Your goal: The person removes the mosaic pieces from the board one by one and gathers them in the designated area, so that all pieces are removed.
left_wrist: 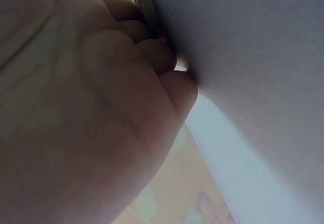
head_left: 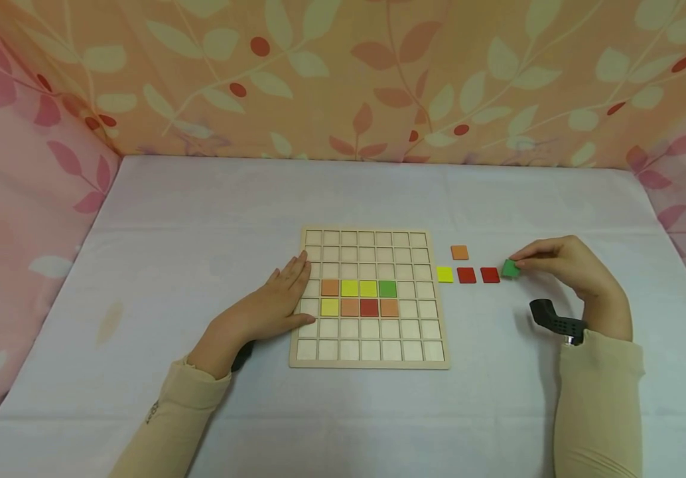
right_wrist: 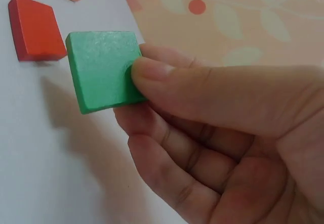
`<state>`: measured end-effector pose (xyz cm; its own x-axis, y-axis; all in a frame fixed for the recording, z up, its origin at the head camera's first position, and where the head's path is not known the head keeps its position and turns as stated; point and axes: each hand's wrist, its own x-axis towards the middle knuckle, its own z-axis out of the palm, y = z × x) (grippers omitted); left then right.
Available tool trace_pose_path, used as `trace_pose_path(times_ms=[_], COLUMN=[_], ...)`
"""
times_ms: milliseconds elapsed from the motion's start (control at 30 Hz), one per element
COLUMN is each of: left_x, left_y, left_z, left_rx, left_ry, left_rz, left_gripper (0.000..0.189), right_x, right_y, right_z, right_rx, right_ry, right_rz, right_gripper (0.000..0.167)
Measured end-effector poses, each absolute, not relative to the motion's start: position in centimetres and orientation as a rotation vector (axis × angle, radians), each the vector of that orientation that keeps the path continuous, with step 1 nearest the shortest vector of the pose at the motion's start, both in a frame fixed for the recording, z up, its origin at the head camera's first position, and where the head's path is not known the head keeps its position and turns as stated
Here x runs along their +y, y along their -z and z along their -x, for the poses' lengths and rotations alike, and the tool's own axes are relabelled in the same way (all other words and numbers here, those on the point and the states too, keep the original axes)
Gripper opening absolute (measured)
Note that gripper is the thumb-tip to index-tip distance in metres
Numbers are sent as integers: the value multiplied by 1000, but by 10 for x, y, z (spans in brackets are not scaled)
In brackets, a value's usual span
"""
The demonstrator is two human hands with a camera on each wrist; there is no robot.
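Between thumb and fingertips, my right hand (head_left: 572, 265) pinches a green square tile (right_wrist: 104, 70), held over the table just right of a red tile (head_left: 489, 275). My left hand (head_left: 271, 302) rests along the left edge of a wooden grid board (head_left: 369, 364), its fingers fairly straight over the rim. In the left wrist view the palm (left_wrist: 91, 113) and curled-looking fingertips meet the board's side. Two rows of tiles lie in the grid: orange, yellow, yellow, green (head_left: 387, 289) above yellow, orange, red (head_left: 369, 307), orange.
Right of the board lie a yellow tile (head_left: 445, 274), another red tile (head_left: 466, 275) and an orange tile (head_left: 459, 252) a little farther back. A white cloth (head_left: 200, 212) covers the table. Patterned fabric (head_left: 373, 79) stands behind and on both sides.
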<state>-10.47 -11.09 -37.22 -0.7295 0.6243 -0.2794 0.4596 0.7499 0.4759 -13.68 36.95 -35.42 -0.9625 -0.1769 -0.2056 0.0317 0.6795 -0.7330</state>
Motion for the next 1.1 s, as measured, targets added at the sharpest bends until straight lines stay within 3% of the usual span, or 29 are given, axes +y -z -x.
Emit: trace_pose_path(times_ms=[1100], left_x=[-111], left_y=[373], left_z=[105], left_rx=[2519], left_ry=[-531], left_rz=[-818], left_gripper=[87], right_x=[373], right_y=[360], right_z=[140], right_rx=[2658], right_ry=[940], right_rz=[116], right_gripper=[21])
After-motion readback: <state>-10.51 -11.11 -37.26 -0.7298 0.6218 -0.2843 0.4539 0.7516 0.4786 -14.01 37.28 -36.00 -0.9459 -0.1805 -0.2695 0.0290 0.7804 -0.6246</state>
